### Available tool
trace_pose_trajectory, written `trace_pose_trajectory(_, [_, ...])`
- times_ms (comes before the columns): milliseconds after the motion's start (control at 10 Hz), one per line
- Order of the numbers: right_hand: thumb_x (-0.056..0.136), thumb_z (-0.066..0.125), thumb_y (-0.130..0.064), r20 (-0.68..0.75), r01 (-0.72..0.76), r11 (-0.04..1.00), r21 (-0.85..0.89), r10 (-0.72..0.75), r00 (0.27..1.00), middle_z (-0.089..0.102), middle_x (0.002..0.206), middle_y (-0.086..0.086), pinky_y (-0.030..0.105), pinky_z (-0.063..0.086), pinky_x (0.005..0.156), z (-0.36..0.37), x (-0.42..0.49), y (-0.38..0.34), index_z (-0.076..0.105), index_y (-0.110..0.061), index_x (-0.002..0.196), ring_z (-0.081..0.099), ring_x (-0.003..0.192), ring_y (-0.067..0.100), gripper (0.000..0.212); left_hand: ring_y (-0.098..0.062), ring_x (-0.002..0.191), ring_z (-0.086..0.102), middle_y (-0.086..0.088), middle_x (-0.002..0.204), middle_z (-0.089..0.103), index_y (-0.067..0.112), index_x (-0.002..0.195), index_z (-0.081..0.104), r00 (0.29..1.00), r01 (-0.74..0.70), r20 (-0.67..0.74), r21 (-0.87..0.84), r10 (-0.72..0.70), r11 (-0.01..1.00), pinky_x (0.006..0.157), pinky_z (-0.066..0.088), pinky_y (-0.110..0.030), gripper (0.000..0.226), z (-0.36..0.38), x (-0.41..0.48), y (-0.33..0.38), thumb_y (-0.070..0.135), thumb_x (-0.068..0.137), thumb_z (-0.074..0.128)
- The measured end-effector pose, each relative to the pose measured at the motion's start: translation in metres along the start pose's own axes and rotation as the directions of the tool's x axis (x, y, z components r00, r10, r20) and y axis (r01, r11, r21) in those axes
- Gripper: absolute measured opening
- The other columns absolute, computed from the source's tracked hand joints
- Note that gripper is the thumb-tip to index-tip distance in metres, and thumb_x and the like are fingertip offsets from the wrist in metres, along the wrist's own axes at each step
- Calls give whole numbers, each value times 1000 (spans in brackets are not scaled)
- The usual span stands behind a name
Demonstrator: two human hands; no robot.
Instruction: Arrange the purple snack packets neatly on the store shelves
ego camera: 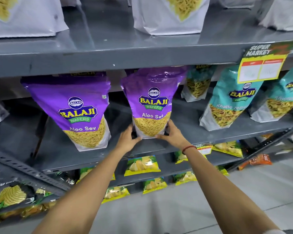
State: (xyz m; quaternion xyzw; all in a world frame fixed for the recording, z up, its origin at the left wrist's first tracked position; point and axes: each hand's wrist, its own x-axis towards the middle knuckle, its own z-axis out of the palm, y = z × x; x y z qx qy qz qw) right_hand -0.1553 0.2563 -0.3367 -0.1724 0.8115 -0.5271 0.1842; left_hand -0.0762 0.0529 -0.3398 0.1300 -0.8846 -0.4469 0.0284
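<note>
Purple packet (pixel 151 102): upright on grey shelf (pixel 184 132), right of second purple packet (pixel 78 114). Your left hand (pixel 128 138) and right hand (pixel 173 135) clasp its bottom corners.

Glossy plastic packet (pixel 152 102); metal shelf (pixel 108 59).

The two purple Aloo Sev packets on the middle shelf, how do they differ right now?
The right purple packet is gripped at its bottom corners by the left hand and right hand; the left purple packet stands untouched. The left purple packet sits nearer the front edge of the middle shelf and looks larger; the right purple packet sits further back, its top up by the shelf above. Both stand upright, face forward and carry the same Balaji Aloo Sev print.
</note>
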Motion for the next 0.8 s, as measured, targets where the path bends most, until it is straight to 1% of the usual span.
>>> trace_pose_trajectory(100, [71,82,-23,20,-18,1000,13,17,1000,59,128,0,27,45,99,-7,-3,9,39,-20,134,57,118,17,76,-27,120,56,-16,128,61,8,133,43,1000,-24,-18,-43,24,999,100,45,-42,61,7,-8,-4,11,78,70])
trace_pose_trajectory(200, [73,81,-21,23,-28,999,18,28,999,60,125,-3,9,47,87,-10,-8,10,39,-21,135,59,112,11,74,-25,118,58,-15,126,63,10,131,46,999,-23,-42,-55,21,998,100,46,-40,57,11,-13,-2,11,79,69])
trace_pose_trajectory(300, [73,80,-17,24,-47,998,49,45,999,60,119,-7,1,47,75,-10,-10,10,41,-20,133,58,102,-5,71,-25,120,57,-15,127,62,8,128,47,1000,-1,-25,-58,-1,998,100,45,-40,54,12,-12,-3,13,79,70])
trace_pose_trajectory(400, [73,80,-16,24,-64,997,46,63,998,58,116,-10,-1,46,73,-11,-12,7,41,-18,133,55,99,-8,72,-27,120,57,-16,128,62,6,127,48,1000,25,-3,-39,-25,999,100,45,-41,53,9,-12,0,15,79,70])
trace_pose_trajectory(500, [71,82,-18,10,-65,998,23,65,998,58,117,-9,6,47,82,-9,-13,7,41,-18,132,57,106,5,74,-28,121,56,-16,128,61,5,126,49,999,37,-18,6,-37,999,99,44,-38,51,10,-14,3,17,80,69])
trace_pose_trajectory(600, [65,86,-22,-48,-69,997,-21,68,997,59,125,2,32,48,98,-3,-21,-6,44,-14,130,55,121,22,78,-31,118,57,-16,124,64,4,120,54,998,51,-27,78,-49,996,96,45,-38,44,8,-21,12,20,81,68])
trace_pose_trajectory(700, [67,85,-24,-141,-59,989,-136,40,989,56,129,16,38,42,102,2,-26,-18,45,-6,130,48,125,30,77,-32,115,58,-15,121,66,6,116,58,996,83,-47,111,-78,990,94,47,-41,41,5,-27,16,26,81,67])
trace_pose_trajectory(800, [75,78,-24,-227,-39,969,-244,-18,974,54,129,19,31,35,94,-3,-43,-44,46,-3,131,43,126,32,68,-32,112,60,-18,118,67,3,113,61,993,80,-92,99,-71,992,90,46,-37,40,-7,-40,28,24,79,68])
